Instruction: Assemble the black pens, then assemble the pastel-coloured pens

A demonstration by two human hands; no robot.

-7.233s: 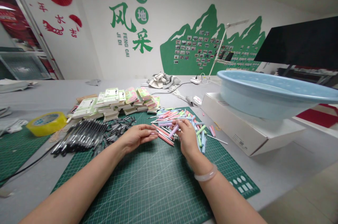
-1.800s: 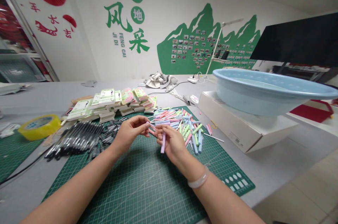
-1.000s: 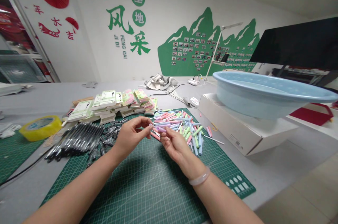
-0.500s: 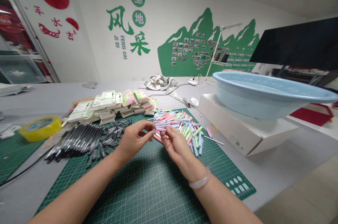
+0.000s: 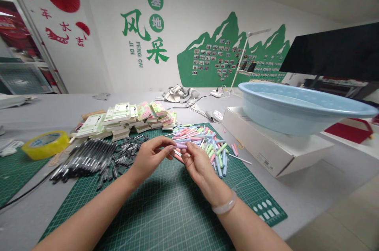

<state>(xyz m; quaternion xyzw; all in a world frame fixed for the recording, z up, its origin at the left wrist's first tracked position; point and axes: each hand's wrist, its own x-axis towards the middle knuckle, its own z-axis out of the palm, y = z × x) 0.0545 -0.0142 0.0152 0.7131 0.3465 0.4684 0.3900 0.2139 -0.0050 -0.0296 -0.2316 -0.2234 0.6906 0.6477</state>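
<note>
**Both hands on one lilac pen barrel, above the cutting mat**

Head view:
- Left hand (image 5: 149, 157) and right hand (image 5: 197, 164) meet over the green cutting mat (image 5: 166, 211), fingertips nearly touching.
- Between them: a lilac pen barrel (image 5: 181, 145), lying roughly level. Left thumb + forefinger pinch its left end; right fingers are closed on its right end. Both hands gripping the same piece, held a little above the mat.
- Pale bangle (image 5: 224, 206) on the right wrist.
- Just behind the hands, on the mat's far half: a loose heap of pastel pen barrels (image 5: 207, 142) in pink, green, blue, lilac. A few strays lie off the mat's right edge on the grey surface (image 5: 310, 188).
- Left of the hands: a row of black pen refills (image 5: 85, 156) lying side by side, w/ a scatter of small black parts (image 5: 127, 150) next to it, partly on the mat.
- Behind those: stacked card packs (image 5: 130, 115), green and pink fronts.
- Far left: roll of yellow tape (image 5: 45, 144), flat on the surface, beside a second green mat.
- Right: light-blue plastic basin (image 5: 296, 107) sitting on a flat white box (image 5: 272, 148), well apart from the hands.
- Back of the surface: crumpled grey cloth (image 5: 179, 93), a white power strip w/ cables near it.
- Wall behind has green mountain art and Chinese lettering.
</note>
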